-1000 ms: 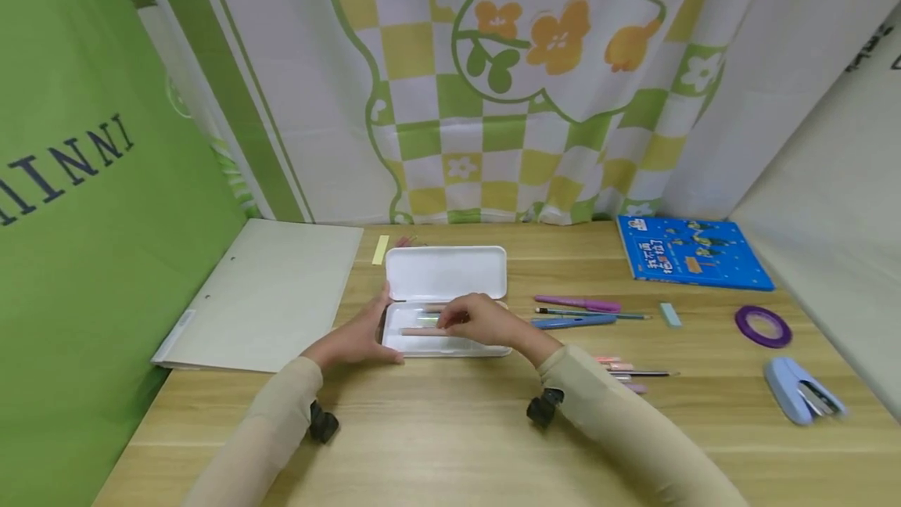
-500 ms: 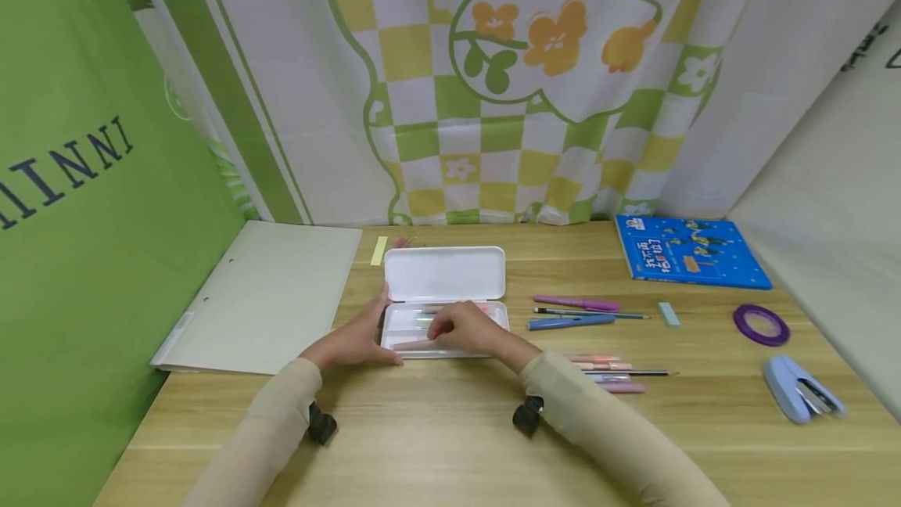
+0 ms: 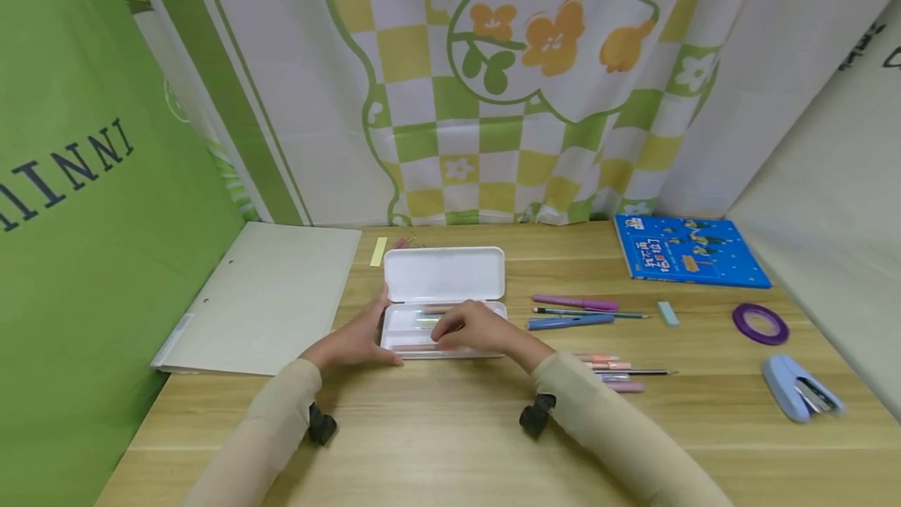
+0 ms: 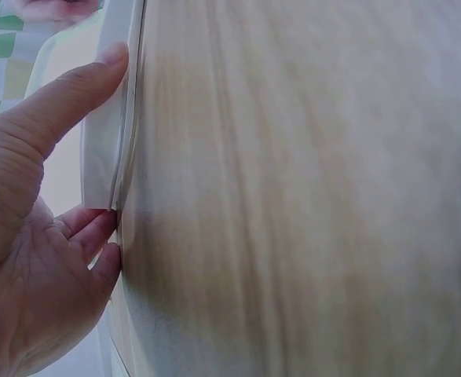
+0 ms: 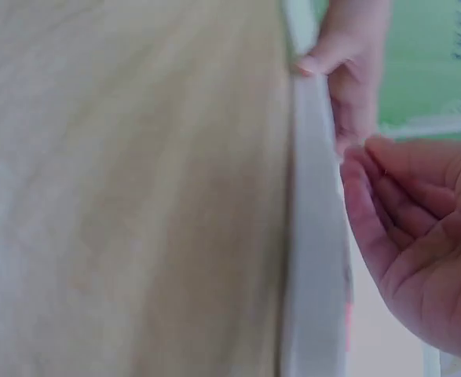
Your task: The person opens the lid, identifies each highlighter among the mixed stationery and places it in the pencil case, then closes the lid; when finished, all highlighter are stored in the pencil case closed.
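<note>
Over on the left, your left hand (image 3: 355, 337) clamps the left end of the white case (image 3: 399, 318), thumb on its near wall, fingers behind. The case sits open mid-table, lid (image 3: 445, 274) on the far side; it looks light and stiff, likely apt to skid on the wood (image 3: 422, 429), so that end seems a good hold. Along its near side lies a slim pinkish pen (image 3: 411, 348), probably light and ready to roll, best pinched mid-length. And there's your right hand (image 3: 479, 329) over the tray's right half, fingertips and thumb together, nothing visible between them.
</note>
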A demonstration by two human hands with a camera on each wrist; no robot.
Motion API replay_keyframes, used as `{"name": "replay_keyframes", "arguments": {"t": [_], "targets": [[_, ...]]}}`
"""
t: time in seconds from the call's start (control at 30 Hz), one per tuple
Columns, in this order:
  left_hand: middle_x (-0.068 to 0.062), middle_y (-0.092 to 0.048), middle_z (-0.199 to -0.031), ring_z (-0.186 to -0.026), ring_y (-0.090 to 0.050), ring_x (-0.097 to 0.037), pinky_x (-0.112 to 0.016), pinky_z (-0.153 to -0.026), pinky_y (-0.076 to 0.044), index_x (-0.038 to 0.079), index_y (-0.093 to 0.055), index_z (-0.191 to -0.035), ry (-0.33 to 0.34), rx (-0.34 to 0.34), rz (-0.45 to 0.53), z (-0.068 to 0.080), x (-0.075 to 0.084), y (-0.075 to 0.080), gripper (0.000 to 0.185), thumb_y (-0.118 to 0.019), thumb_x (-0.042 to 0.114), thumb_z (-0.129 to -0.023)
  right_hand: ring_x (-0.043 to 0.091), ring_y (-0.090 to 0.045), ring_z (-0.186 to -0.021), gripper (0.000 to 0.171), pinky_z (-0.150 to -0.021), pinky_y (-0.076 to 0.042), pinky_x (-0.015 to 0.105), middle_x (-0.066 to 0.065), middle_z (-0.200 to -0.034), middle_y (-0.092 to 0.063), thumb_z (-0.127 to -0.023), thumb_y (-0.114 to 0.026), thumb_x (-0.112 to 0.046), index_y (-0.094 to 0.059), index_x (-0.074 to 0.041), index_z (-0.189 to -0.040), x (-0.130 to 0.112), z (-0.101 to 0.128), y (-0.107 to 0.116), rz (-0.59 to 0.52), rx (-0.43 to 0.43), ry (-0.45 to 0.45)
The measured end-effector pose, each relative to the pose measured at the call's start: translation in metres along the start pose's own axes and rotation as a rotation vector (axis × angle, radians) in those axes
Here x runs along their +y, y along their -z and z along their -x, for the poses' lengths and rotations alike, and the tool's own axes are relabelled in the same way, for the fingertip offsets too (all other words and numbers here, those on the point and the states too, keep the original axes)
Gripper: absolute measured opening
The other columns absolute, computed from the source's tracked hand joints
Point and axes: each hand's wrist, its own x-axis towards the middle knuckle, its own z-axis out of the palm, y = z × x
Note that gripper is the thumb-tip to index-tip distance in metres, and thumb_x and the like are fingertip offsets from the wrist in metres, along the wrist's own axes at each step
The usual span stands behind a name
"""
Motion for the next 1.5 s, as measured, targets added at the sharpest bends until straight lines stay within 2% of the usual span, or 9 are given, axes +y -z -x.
{"name": "replay_keyframes", "arguments": {"t": [0.2, 0.33, 0.5, 0.7, 0.83, 1.0, 1.2, 1.4, 1.5], "targets": [[-0.020, -0.034, -0.139, -0.132, -0.029, -0.029, -0.047, -0.111, -0.018, -0.006, 0.015, -0.146, -0.004, 0.001, 0.017, 0.000, 0.000, -0.001, 0.132, -0.086, 0.027, -0.068, 0.014, -0.062, -0.096, 0.019, -0.084, -0.050, 0.031, 0.007, -0.104, -0.069, -0.089, -0.065, -0.014, -0.072, -0.003, -0.103, 0.002, 0.024, 0.027, -0.308, 0.003, -0.119], [-0.021, -0.031, -0.143, -0.134, -0.025, -0.030, -0.047, -0.112, -0.017, -0.005, 0.015, -0.146, -0.001, -0.004, 0.007, -0.001, -0.001, -0.001, 0.132, -0.086, 0.028, -0.068, 0.018, -0.061, -0.103, 0.025, -0.090, -0.048, 0.035, 0.008, -0.109, -0.067, -0.090, -0.065, -0.020, -0.069, -0.003, -0.108, 0.008, 0.049, 0.048, -0.378, 0.024, -0.152], [-0.023, -0.028, -0.146, -0.137, -0.021, -0.031, -0.047, -0.112, -0.017, -0.005, 0.015, -0.146, -0.012, 0.003, -0.006, -0.001, -0.002, -0.002, 0.133, -0.087, 0.027, -0.067, 0.019, -0.061, -0.101, 0.026, -0.088, -0.050, 0.038, 0.010, -0.108, -0.067, -0.090, -0.065, -0.020, -0.068, -0.002, -0.108, 0.022, 0.085, 0.074, -0.332, 0.053, -0.165], [-0.022, -0.031, -0.144, -0.135, -0.024, -0.032, -0.048, -0.111, -0.017, -0.006, 0.015, -0.145, -0.024, 0.007, 0.007, 0.000, -0.003, -0.001, 0.133, -0.087, 0.025, -0.066, 0.020, -0.062, -0.097, 0.023, -0.080, -0.052, 0.028, 0.015, -0.107, -0.067, -0.090, -0.063, -0.012, -0.066, 0.003, -0.108, 0.040, 0.125, 0.093, -0.199, 0.076, -0.236], [-0.024, -0.025, -0.146, -0.136, -0.021, -0.034, -0.050, -0.111, -0.018, -0.006, 0.016, -0.145, -0.024, 0.007, 0.004, 0.001, -0.003, -0.001, 0.132, -0.086, 0.026, -0.068, 0.023, -0.061, -0.095, 0.023, -0.077, -0.051, 0.026, 0.018, -0.105, -0.066, -0.089, -0.064, -0.008, -0.065, 0.006, -0.107, 0.054, 0.142, 0.099, -0.160, 0.063, -0.267], [-0.022, -0.009, -0.154, -0.139, -0.015, -0.035, -0.052, -0.109, -0.020, 0.002, 0.017, -0.148, -0.057, 0.016, 0.035, 0.001, -0.004, -0.001, 0.134, -0.087, 0.027, -0.066, 0.021, -0.059, -0.091, 0.022, -0.074, -0.050, 0.025, 0.013, -0.103, -0.066, -0.087, -0.065, -0.007, -0.066, 0.003, -0.106, 0.069, 0.152, 0.101, -0.089, 0.048, -0.299], [-0.024, -0.025, -0.147, -0.137, -0.020, -0.032, -0.049, -0.111, -0.017, -0.006, 0.016, -0.145, -0.025, 0.005, 0.004, 0.001, -0.005, -0.001, 0.133, -0.086, 0.028, -0.068, 0.013, -0.058, -0.084, 0.019, -0.072, -0.050, 0.025, 0.003, -0.097, -0.066, -0.085, -0.067, -0.007, -0.068, -0.004, -0.104, 0.079, 0.156, 0.099, 0.081, 0.011, -0.257], [-0.015, -0.013, -0.154, -0.138, -0.017, -0.029, -0.049, -0.109, -0.022, 0.008, 0.016, -0.149, -0.075, 0.005, 0.078, -0.001, -0.002, -0.001, 0.133, -0.087, 0.023, -0.066, 0.011, -0.058, -0.082, 0.018, -0.071, -0.050, 0.025, 0.002, -0.093, -0.066, -0.085, -0.064, -0.001, -0.069, -0.004, -0.102, 0.082, 0.156, 0.098, 0.095, -0.008, -0.224], [-0.015, -0.007, -0.156, -0.140, -0.014, -0.028, -0.048, -0.110, -0.021, 0.009, 0.017, -0.149, -0.054, 0.001, 0.058, -0.002, -0.006, -0.001, 0.134, -0.087, 0.027, -0.067, 0.010, -0.057, -0.081, 0.016, -0.070, -0.050, 0.025, 0.001, -0.093, -0.066, -0.086, -0.063, -0.001, -0.069, -0.006, -0.099, 0.082, 0.156, 0.099, 0.093, -0.013, -0.218]]}}
